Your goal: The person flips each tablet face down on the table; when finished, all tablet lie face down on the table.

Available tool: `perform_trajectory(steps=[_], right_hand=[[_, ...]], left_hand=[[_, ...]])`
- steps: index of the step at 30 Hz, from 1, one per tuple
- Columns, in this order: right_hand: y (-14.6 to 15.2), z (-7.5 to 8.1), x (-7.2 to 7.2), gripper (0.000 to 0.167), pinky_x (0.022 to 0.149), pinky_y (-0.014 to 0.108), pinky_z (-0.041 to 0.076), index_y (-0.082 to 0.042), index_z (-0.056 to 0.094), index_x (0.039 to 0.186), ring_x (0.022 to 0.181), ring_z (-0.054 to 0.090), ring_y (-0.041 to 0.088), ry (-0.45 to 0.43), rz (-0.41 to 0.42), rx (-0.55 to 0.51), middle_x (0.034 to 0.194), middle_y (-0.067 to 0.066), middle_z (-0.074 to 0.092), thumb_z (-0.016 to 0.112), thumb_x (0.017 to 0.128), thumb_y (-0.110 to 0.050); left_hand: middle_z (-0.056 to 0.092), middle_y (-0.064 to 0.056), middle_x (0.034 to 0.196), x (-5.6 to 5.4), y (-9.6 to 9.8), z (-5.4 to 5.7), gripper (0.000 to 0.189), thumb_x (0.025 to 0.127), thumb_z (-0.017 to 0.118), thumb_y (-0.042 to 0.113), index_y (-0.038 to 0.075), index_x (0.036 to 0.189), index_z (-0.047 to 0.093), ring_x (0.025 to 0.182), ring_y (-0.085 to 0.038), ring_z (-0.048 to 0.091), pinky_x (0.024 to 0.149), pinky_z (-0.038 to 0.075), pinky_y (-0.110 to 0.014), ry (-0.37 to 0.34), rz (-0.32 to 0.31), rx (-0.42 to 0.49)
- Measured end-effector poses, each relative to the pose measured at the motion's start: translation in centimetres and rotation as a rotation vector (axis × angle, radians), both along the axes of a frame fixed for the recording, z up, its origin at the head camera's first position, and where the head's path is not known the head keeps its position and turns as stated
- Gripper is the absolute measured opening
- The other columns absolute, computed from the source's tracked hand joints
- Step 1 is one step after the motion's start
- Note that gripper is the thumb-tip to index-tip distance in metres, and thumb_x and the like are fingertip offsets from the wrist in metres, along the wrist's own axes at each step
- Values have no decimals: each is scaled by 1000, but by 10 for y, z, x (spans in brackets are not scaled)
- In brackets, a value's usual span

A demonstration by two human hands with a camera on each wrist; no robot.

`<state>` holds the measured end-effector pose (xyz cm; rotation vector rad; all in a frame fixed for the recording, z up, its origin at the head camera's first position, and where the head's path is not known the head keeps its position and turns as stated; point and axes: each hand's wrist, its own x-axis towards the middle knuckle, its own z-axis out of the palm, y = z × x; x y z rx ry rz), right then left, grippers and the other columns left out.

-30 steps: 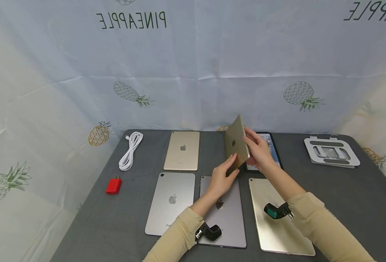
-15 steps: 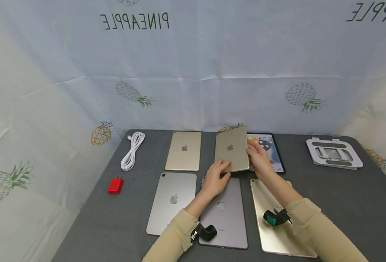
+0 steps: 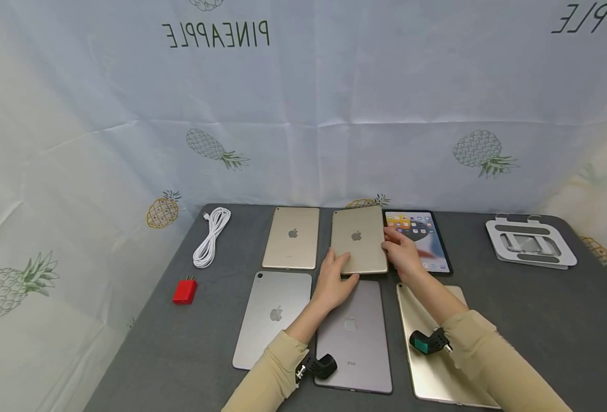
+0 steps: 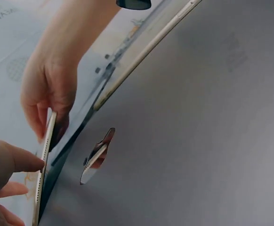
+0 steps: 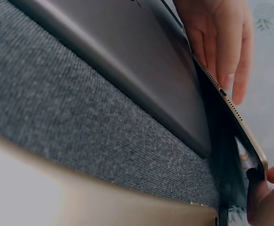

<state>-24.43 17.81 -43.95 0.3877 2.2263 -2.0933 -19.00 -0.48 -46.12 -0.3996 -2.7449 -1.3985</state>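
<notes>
A gold tablet (image 3: 357, 239) with its back up tilts slightly, close over the far middle of the table. My right hand (image 3: 401, 253) pinches its right edge; in the right wrist view, the right hand (image 5: 271, 195) has its thumb on the dark screen side and a finger on the back. My left hand (image 3: 334, 281) touches the tablet's near left corner with spread fingers. In the left wrist view, a digit of the left hand (image 4: 10, 165) meets the tablet's bottom edge with speaker holes. Below the hands lies a grey tablet (image 3: 355, 337).
To the left lie another gold tablet (image 3: 290, 237) and a silver tablet (image 3: 270, 326). A lit tablet (image 3: 429, 243) lies right of the held one; a larger gold tablet (image 3: 437, 366) is nearer. A white cable (image 3: 211, 237), red charger (image 3: 185, 291) and folding stand (image 3: 530, 243) lie toward the sides.
The gold tablet has turned from nearly upright to almost flat, back up, and moved down and slightly left. The lit tablet has come into fuller view. Both hands moved along with it.
</notes>
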Motion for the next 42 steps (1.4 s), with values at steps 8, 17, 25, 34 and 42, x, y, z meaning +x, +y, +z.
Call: perform_trajectory(steps=[8, 17, 25, 34, 42], right_hand=[[-2, -2, -2, 56, 102, 28, 39, 7, 33, 148, 131, 38, 25, -20, 63, 30, 149, 23, 38, 47, 94, 0], [-5, -2, 2, 52, 112, 42, 30, 13, 34, 144, 135, 37, 34, 16, 125, 110, 147, 28, 38, 46, 95, 0], [-6, 0, 3, 55, 113, 45, 27, 13, 28, 146, 139, 32, 38, 17, 214, 199, 148, 31, 34, 47, 97, -4], [-9, -3, 3, 61, 112, 48, 29, 12, 23, 148, 136, 34, 39, 22, 272, 293, 150, 31, 31, 48, 96, -6], [-9, -5, 4, 61, 111, 49, 30, 13, 23, 148, 135, 34, 41, 32, 287, 319, 147, 33, 33, 49, 96, -6]], left_hand=[[21, -36, 152, 0, -3, 4, 54, 89, 66, 20, 0, 137, 53, 141, -47, 21, 110, 27, -58, -38, 22, 19], [20, -35, 152, -3, -9, 3, 55, 89, 65, 21, 0, 138, 51, 142, -47, 19, 110, 24, -60, -59, 33, 41], [20, -35, 152, -7, -11, 3, 54, 90, 64, 21, 0, 139, 51, 141, -48, 19, 110, 25, -61, -69, 34, 53], [21, -34, 153, -9, -13, 2, 52, 91, 63, 21, 0, 137, 52, 142, -46, 19, 110, 25, -61, -72, 35, 61], [22, -32, 153, -13, -15, 0, 50, 90, 64, 22, 2, 135, 56, 142, -45, 20, 110, 25, -61, -67, 27, 35]])
